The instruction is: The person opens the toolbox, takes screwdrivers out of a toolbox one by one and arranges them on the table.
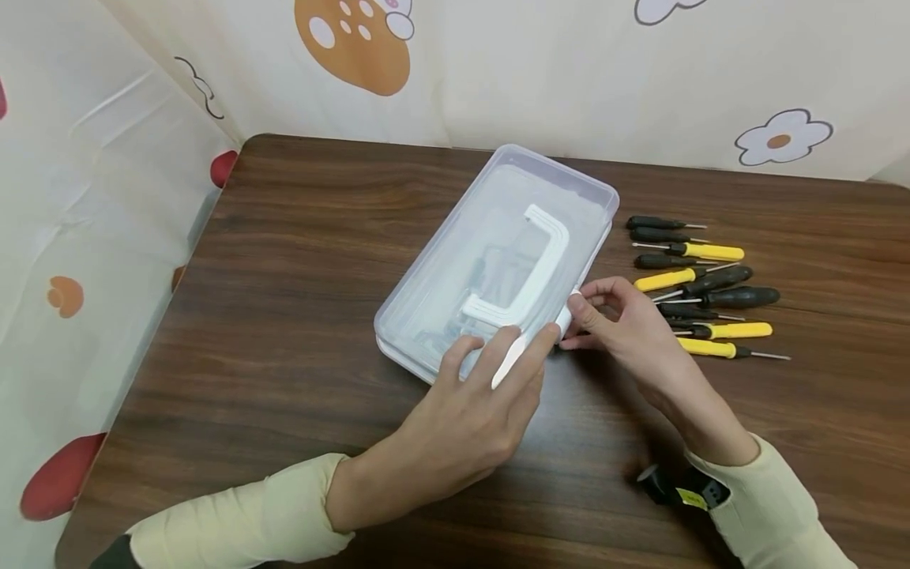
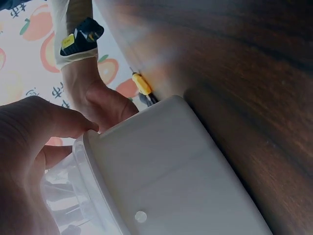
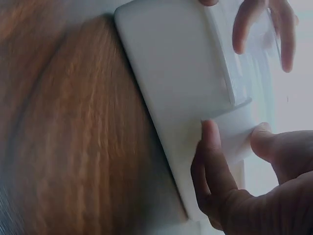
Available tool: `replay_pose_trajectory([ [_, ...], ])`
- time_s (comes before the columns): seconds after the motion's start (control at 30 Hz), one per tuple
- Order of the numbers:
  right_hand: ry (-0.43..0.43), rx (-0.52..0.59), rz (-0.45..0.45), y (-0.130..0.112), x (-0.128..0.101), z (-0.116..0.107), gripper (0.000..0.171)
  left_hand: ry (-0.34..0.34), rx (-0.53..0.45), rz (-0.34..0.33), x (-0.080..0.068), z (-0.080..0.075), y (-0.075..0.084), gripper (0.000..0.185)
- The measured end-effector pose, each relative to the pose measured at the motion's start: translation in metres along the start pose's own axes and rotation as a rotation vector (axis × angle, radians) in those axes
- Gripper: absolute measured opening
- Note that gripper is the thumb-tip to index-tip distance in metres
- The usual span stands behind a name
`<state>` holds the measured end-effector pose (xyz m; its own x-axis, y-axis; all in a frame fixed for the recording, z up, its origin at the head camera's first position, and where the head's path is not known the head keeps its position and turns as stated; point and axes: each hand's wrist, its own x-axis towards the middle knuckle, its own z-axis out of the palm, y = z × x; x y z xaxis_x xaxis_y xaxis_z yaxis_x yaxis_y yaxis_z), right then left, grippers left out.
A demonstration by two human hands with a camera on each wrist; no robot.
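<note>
A white plastic box (image 2: 166, 166) with a clear lid (image 1: 469, 229) stands at a slant on the table. A white folding handle (image 1: 553, 261) lies flat on the lid. Blurred greyish shapes show through the plastic. My left hand (image 1: 476, 419) rests on the lid's near end, fingers spread, with the thumb at the rim in the left wrist view. At the side nearest the screwdrivers, my right hand (image 1: 633, 336) pinches a white latch (image 3: 234, 137), thumb above and fingertips below.
Several yellow and black screwdrivers (image 1: 711, 350) lie in a loose column to the right of the box. Under everything is a dark wood-grain table (image 1: 298, 300). A patterned curtain (image 1: 533, 79) hangs behind it. A small black device (image 1: 682, 486) sits at the right wrist.
</note>
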<state>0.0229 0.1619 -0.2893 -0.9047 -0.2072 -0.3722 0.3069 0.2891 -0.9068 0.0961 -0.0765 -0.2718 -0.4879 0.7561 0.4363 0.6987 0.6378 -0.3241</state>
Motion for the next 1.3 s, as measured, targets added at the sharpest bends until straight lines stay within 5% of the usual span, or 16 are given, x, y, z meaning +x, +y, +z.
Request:
replay_pose_trajectory([
  [0.6, -0.058, 0.08, -0.062, -0.006, -0.006, 0.008, 0.032, 0.012, -0.021, 0.055, -0.003, -0.002, -0.005, 0.023],
  [0.77, -0.032, -0.02, -0.07, -0.008, -0.006, 0.001, 0.036, 0.036, -0.027, 0.048, -0.002, 0.0, -0.004, 0.023],
  [0.87, 0.071, -0.138, -0.134, -0.013, -0.005, -0.013, 0.039, 0.067, -0.015, 0.047, 0.0, 0.003, -0.003, 0.024],
  [1.03, 0.237, -0.015, -0.267, -0.03, 0.015, -0.036, 0.038, 0.09, -0.004, 0.046, 0.003, 0.007, -0.001, 0.025],
  [1.3, 0.121, 0.043, -0.224, -0.042, 0.054, -0.042, 0.055, 0.089, -0.104, 0.042, 0.003, 0.013, 0.002, 0.018],
])
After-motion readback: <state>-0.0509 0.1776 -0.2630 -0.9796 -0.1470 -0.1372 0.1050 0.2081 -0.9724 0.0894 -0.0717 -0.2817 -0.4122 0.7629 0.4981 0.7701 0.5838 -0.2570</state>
